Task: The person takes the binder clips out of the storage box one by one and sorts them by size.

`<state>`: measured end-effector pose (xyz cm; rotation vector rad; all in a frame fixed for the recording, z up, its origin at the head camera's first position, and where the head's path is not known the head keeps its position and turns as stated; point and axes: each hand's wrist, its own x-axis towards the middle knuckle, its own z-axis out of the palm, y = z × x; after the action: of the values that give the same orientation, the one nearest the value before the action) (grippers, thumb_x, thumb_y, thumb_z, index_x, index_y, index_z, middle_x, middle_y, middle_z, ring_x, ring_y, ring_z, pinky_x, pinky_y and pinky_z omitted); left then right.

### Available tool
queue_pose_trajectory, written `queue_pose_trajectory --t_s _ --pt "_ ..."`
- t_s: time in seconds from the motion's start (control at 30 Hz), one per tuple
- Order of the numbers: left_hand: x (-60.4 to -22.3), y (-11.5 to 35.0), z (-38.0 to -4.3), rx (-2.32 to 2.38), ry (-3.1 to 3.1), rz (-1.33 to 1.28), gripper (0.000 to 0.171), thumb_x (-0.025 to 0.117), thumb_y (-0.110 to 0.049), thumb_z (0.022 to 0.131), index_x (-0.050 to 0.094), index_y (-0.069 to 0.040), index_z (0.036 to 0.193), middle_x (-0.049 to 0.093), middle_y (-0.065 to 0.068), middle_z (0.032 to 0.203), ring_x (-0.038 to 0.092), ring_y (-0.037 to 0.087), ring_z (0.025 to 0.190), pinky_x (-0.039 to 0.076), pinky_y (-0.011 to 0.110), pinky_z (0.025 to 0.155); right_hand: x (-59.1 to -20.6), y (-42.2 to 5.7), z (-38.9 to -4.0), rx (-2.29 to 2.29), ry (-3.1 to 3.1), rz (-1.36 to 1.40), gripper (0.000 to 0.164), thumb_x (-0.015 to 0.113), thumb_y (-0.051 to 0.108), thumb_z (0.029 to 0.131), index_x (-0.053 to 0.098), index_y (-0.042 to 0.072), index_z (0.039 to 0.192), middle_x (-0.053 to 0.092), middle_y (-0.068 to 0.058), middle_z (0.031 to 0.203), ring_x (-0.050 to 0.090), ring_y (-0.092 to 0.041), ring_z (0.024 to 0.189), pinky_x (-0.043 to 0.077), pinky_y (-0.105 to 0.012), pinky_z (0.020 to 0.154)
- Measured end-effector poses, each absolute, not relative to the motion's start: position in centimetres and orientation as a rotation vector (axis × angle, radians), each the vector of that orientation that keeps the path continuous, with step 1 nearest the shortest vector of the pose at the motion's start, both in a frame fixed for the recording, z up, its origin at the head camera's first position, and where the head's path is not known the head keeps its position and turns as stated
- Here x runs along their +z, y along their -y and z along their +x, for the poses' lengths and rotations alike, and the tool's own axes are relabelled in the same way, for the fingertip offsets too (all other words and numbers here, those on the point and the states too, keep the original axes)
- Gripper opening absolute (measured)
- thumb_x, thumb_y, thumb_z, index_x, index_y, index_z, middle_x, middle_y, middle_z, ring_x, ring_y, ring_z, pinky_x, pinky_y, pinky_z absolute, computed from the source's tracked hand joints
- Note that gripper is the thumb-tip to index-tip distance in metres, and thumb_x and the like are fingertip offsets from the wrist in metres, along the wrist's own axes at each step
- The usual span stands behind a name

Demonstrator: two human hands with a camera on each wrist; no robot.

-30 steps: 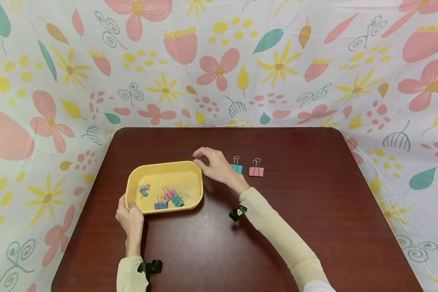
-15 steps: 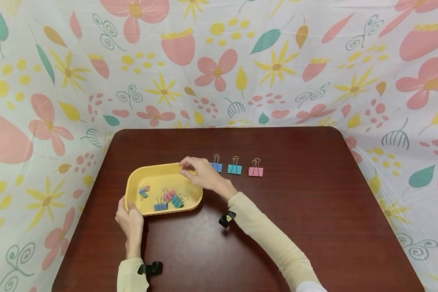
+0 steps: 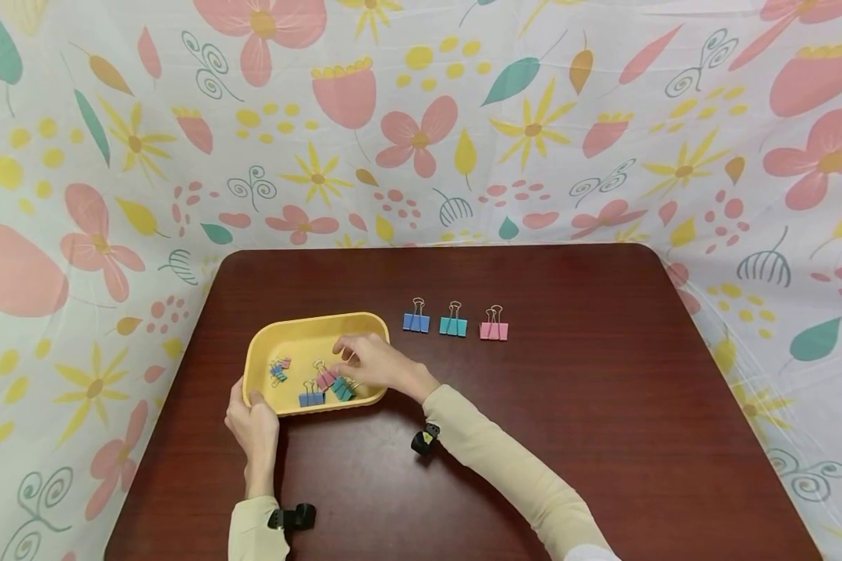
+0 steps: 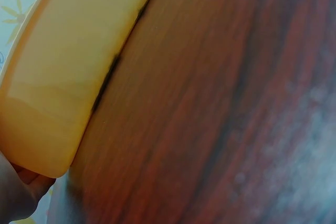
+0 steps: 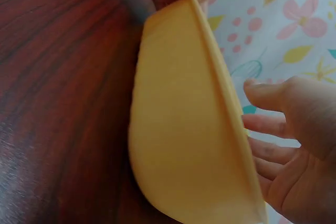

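- Yellow tray (image 3: 305, 344), left hand (image 3: 254, 425) clasping its seven o'clock corner; slackening could tilt it;
- pink binder clip (image 3: 325, 380) inside, five o'clock, touching teal binder clip (image 3: 343, 389); lifting one could snag both;
- right hand (image 3: 376, 362), three o'clock, thumb and fingers parted; haste could scatter both.

From overhead, the head camera faces forward and down, wide enough to frame the left hand (image 3: 254, 427), the right hand (image 3: 379, 363), the table (image 3: 603, 421) and the floral backdrop (image 3: 428, 148) beyond them. The left-wrist camera (image 3: 302, 516), close in and tilted, looks past the left hand at its frame's lower-left edge to the outer wall of the yellow tray (image 4: 68, 72). The right-wrist camera (image 3: 422, 442), likewise near and tilted, faces that tray's outside from beside the right hand. All three views share tray, table and backdrop.
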<state>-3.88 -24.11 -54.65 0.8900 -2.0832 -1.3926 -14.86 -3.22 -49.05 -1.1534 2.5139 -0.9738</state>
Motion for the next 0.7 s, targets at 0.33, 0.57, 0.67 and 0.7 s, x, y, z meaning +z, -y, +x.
queue_pose_trajectory --t_s 0.33,0.57,0.67,0.7 --pt "-54.6 24.0 -3.9 -1.386 2.088 0.898 0.04 0.042 -0.008 0.102 0.059 0.002 0.137 0.066 0.029 0.125 0.062 0.037 0.109 0.042 0.026 0.084 -49.6 3.6 -14.2 -0.804 -2.565 -1.101 0.025 0.076 0.021 0.091 0.07 0.004 0.109 0.078 -0.004 0.092 0.071 -0.01 0.084 0.053 -0.018 0.077" --pt "-54.7 24.1 -3.9 -1.381 2.085 0.891 0.039 0.043 -0.007 0.101 0.06 0.003 0.136 0.067 0.029 0.123 0.063 0.037 0.108 0.04 0.02 0.08 -50.2 3.9 -13.8 -0.731 -2.607 -1.123 0.016 0.079 0.021 0.089 0.073 0.007 0.095 0.077 -0.001 0.086 0.067 -0.006 0.075 0.049 -0.015 0.067" --pt "-54.7 24.1 -3.9 -1.378 2.083 0.889 0.039 0.044 -0.007 0.101 0.06 0.003 0.135 0.067 0.029 0.123 0.063 0.037 0.108 0.039 0.018 0.079 -50.2 4.0 -13.8 -0.748 -2.603 -1.123 0.012 0.08 0.019 0.087 0.075 0.009 0.091 0.077 0.0 0.083 0.066 -0.005 0.071 0.048 -0.014 0.066" --pt "-54.7 24.1 -3.9 -1.378 2.082 0.888 0.039 0.044 -0.007 0.101 0.061 0.003 0.135 0.067 0.029 0.123 0.063 0.038 0.108 0.039 0.019 0.08 -50.2 4.0 -13.8 -0.757 -2.598 -1.118 0.011 0.08 0.018 0.087 0.075 0.009 0.09 0.076 0.0 0.082 0.065 -0.004 0.07 0.048 -0.014 0.066"
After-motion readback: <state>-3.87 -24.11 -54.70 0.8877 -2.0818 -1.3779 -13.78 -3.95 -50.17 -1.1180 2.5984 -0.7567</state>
